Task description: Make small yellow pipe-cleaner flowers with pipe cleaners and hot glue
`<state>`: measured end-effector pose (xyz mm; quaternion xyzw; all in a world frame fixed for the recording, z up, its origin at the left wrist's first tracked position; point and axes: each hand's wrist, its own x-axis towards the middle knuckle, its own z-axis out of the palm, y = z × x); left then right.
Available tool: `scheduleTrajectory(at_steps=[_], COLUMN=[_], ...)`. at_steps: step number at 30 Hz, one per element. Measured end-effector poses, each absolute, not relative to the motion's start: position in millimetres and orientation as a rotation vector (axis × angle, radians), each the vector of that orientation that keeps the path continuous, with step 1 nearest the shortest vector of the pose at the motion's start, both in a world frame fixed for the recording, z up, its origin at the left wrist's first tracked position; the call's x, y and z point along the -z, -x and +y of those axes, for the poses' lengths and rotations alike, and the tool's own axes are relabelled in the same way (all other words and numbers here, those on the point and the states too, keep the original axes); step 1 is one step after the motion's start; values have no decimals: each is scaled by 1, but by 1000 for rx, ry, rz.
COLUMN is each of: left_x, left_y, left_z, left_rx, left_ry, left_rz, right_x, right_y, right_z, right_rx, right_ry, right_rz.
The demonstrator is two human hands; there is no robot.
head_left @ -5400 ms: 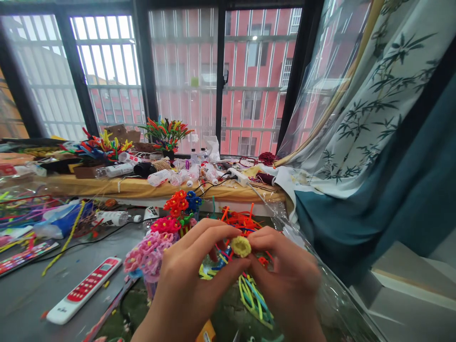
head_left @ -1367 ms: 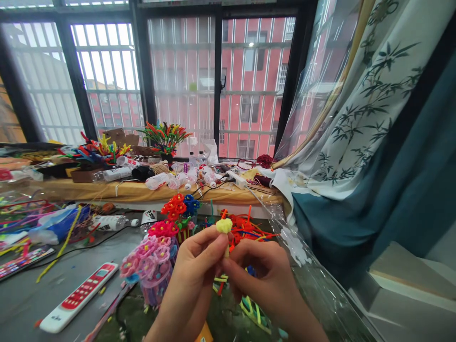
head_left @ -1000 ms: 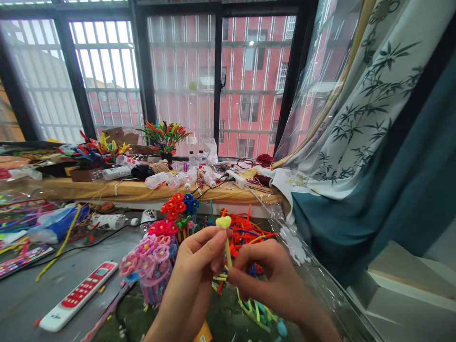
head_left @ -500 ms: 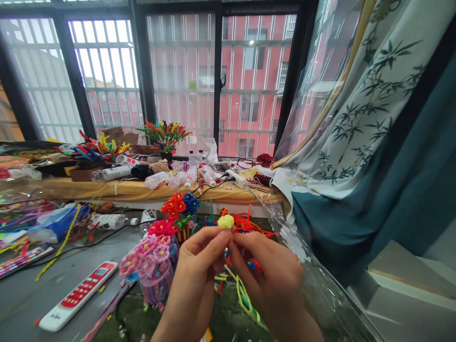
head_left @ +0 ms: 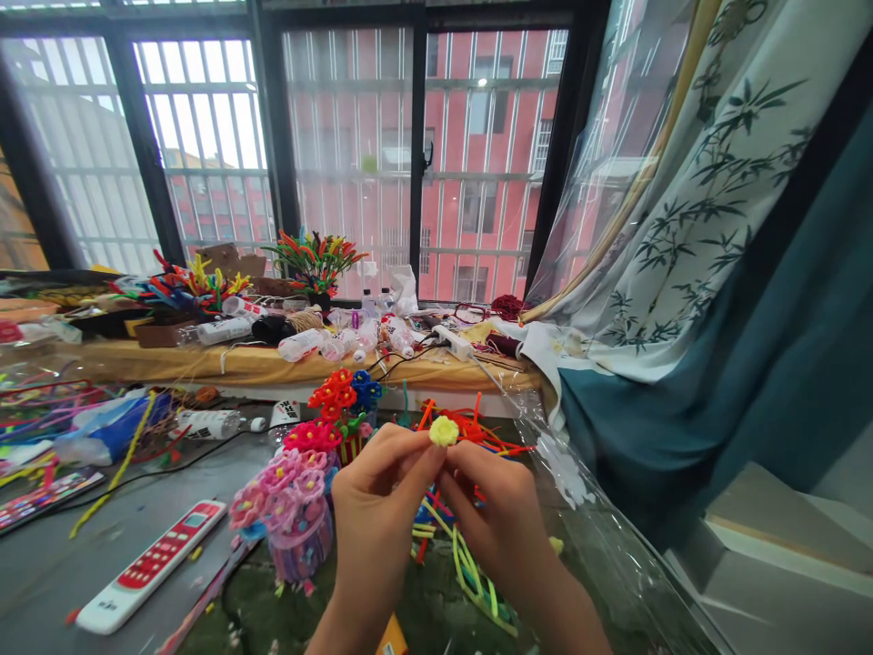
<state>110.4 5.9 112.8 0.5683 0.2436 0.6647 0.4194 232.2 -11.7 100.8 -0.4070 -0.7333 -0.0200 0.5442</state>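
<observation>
A small pale yellow fuzzy flower (head_left: 444, 431), which looks made of pipe cleaner, is pinched between my two hands. My left hand (head_left: 386, 500) grips it from the left with thumb and forefinger. From the right, my right hand (head_left: 495, 505) closes its fingertips just below the bloom; its underside is hidden by the fingers. Beneath my hands lie loose yellow-green pipe cleaners (head_left: 477, 578), with orange-red pipe cleaners (head_left: 477, 426) behind. Left of my left hand stands a pot of pink pipe-cleaner flowers (head_left: 293, 491), with red flowers (head_left: 332, 393) and blue flowers (head_left: 366, 390) beyond it.
A white and red remote control (head_left: 154, 569) lies on the table at left, near a black cable and a yellow pipe cleaner (head_left: 113, 473). Plastic bottles (head_left: 300, 344) and a power strip (head_left: 454, 342) clutter the sill. Curtains (head_left: 716, 227) hang at right.
The yellow flower has shifted slightly right and down, and its face has turned more toward me. My right hand has moved left, uncovering a small yellow piece at its right.
</observation>
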Motion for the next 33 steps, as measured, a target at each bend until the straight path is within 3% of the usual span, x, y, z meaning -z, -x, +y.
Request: scheduleTrajectory(at_steps=[6,16,19,25,33], left_x=[-102,-98,-99,-102,-102], left_y=[-110,-107,-105,-103,-104], left_z=[20,25,25,23,23], left_rx=[-1741,-1729,-1734,-1753,-1715], left_ry=[-1574,-1771,-1768,-1792,-1785], left_rz=[569,429,456,505,504], right_x=[-97,-103,-109,-120,-120], right_y=[-236,-235,-236,-244,-242], right_z=[-3,-11,-14,-22,-20], right_rx=[41,-91,-298,-1030,-1159], right_ry=[1100,911,928,762,671], right_rz=[-1705,-1621,-1563,-1308,-1148])
